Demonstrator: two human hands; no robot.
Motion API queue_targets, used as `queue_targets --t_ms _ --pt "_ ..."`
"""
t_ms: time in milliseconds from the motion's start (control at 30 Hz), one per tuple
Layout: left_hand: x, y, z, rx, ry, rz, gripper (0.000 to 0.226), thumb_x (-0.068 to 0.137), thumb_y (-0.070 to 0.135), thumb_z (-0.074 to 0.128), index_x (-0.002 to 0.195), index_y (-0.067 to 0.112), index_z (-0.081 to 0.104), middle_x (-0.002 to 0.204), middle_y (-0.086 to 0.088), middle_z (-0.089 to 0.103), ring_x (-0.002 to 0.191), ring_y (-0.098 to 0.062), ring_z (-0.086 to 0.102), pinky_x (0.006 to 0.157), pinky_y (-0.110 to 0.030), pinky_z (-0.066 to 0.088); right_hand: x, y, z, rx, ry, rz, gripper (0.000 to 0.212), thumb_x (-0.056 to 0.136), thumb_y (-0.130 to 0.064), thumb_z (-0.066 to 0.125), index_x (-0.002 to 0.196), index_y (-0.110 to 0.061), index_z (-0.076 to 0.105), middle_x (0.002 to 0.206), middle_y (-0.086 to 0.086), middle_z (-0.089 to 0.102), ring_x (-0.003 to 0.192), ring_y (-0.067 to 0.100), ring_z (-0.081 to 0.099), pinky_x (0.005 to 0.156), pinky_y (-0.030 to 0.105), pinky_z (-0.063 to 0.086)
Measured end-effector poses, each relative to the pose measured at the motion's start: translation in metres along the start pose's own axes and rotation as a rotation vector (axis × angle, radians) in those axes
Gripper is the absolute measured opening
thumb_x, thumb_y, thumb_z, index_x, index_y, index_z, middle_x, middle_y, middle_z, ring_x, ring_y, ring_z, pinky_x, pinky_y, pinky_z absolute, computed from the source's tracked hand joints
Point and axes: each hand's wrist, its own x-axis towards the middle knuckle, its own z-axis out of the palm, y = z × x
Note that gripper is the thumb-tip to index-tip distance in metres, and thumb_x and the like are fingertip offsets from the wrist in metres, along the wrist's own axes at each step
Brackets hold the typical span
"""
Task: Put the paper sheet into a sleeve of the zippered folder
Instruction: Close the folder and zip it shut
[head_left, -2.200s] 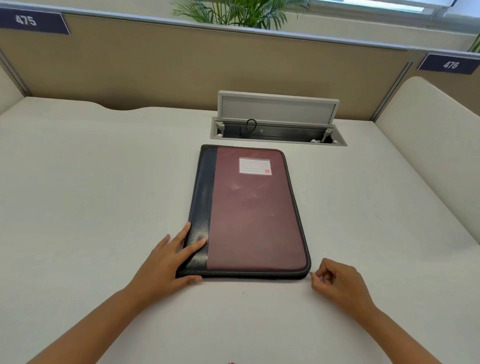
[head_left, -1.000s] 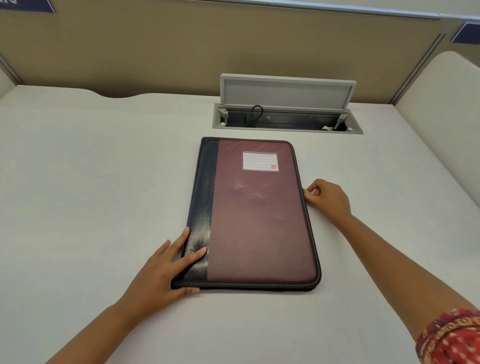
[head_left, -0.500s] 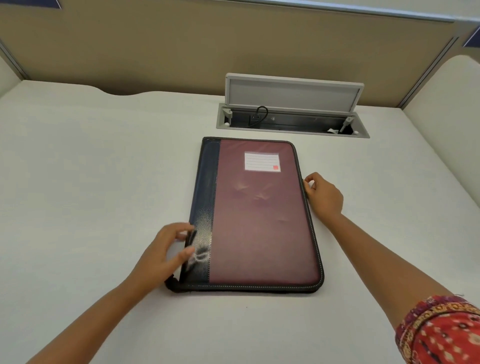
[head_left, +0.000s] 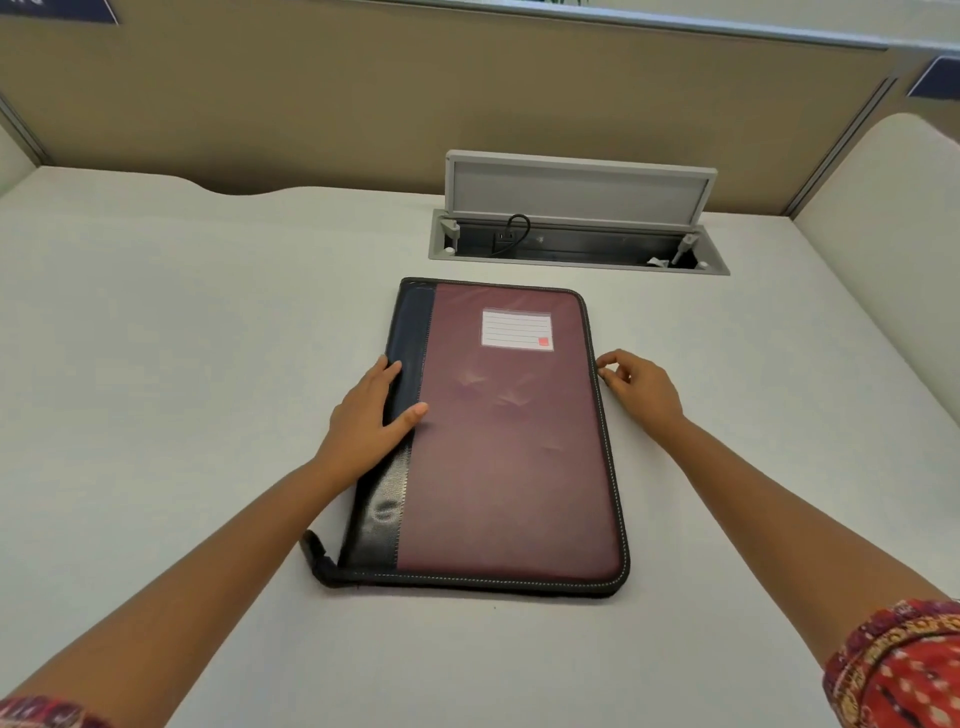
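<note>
Head view: I see the zippered folder, maroon with a dark spine, lying closed on the white desk. Its front bears a lined label with no readable writing. The left hand rests flat on the folder's spine, fingers straight. The right hand, at the folder's right edge, pinches there with curled fingers; I cannot tell what. Beyond the folder, an open cable box holds a black cord.

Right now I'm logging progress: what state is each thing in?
zippered folder: shut, flat on the desk.
left hand: resting flat on the folder's spine edge.
right hand: fingers curled at the folder's right edge.
cable hatch: lid up.
</note>
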Motion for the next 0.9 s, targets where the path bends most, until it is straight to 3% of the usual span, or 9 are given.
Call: queue_targets --t_ms 233,400,633,767,900 --pt "0.014 -0.018 -0.011 0.017 0.028 -0.015 0.094 0.07 0.074 0.036 0.145 0.018 0.023 0.155 -0.005 0.018 0.141 -0.02 0.02 0.114 -0.042 0.022 -0.017 0.001 -0.003 0.031 -0.179 -0.032 0.016 0.087 -0.028 0.06 0.077 -0.04 0.058 0.057 -0.008 0.049 0.056 0.007 0.044 0.059 0.028 0.035" --pt "0.015 -0.024 -0.013 0.113 0.004 0.024 0.09 0.071 0.075 0.031 0.141 0.018 0.024 0.145 -0.005 0.039 0.129 -0.023 0.042 0.103 -0.043 0.037 -0.02 0.002 0.001 0.15 -0.083 -0.021 0.01 0.081 -0.024 0.068 0.076 -0.032 0.063 0.059 -0.007 0.052 0.058 0.009 0.046 0.062 0.029 0.039" --pt "0.015 -0.025 -0.012 0.121 0.006 0.06 0.086 0.074 0.064 0.043 0.144 0.018 0.022 0.152 -0.003 0.028 0.139 -0.02 0.028 0.111 -0.04 0.027 -0.001 -0.004 0.006 0.084 -0.004 0.026 0.005 0.086 -0.026 0.06 0.086 -0.021 0.061 0.069 -0.004 0.054 0.068 0.015 0.051 0.062 0.03 0.039" --pt "0.015 -0.026 -0.012 0.118 -0.006 0.048 0.095 0.068 0.073 0.039 0.145 0.019 0.021 0.154 -0.003 0.022 0.142 -0.019 0.02 0.112 -0.036 0.02 0.014 -0.013 0.004 -0.06 0.011 0.049 0.01 0.091 -0.028 0.052 0.094 -0.02 0.058 0.075 -0.006 0.053 0.073 0.017 0.051 0.056 0.027 0.034" --pt "0.015 -0.027 -0.012 0.115 -0.009 0.052 0.099 0.065 0.076 0.033 0.145 0.02 0.021 0.154 -0.002 0.021 0.141 -0.019 0.02 0.112 -0.036 0.02 0.035 -0.017 0.001 -0.194 0.042 0.028 0.016 0.094 -0.028 0.047 0.099 -0.017 0.058 0.092 0.001 0.06 0.08 0.02 0.053 0.065 0.029 0.036"
